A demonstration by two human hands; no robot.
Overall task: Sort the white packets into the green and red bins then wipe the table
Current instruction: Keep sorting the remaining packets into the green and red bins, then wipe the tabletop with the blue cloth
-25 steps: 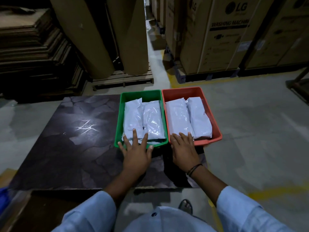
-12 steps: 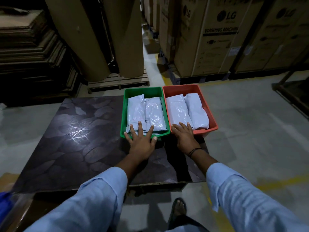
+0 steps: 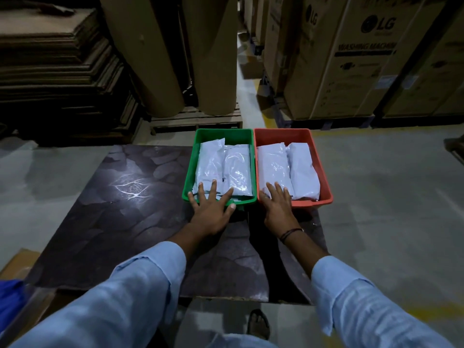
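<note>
A green bin [image 3: 190,179] and a red bin [image 3: 324,172] stand side by side at the far right of the dark table [image 3: 120,222]. White packets lie in both: two show in the green bin [image 3: 236,169], two in the red bin [image 3: 301,169]. My left hand [image 3: 212,209] presses flat, fingers spread, against the near rim of the green bin, fingertips over the packets. My right hand [image 3: 277,204] rests with straight fingers on the near rim of the red bin. Both arms are stretched forward.
Big cardboard rolls [image 3: 155,54] on a pallet and stacked flat cardboard [image 3: 55,79] stand beyond the table. Large appliance boxes [image 3: 351,59] line the right back. Something blue [image 3: 10,300] sits at the table's near left corner. My foot [image 3: 258,325] shows below the table edge.
Both hands have pushed the two bins farther away across the table, and my arms have stretched out. The hands stay on the near rims.
</note>
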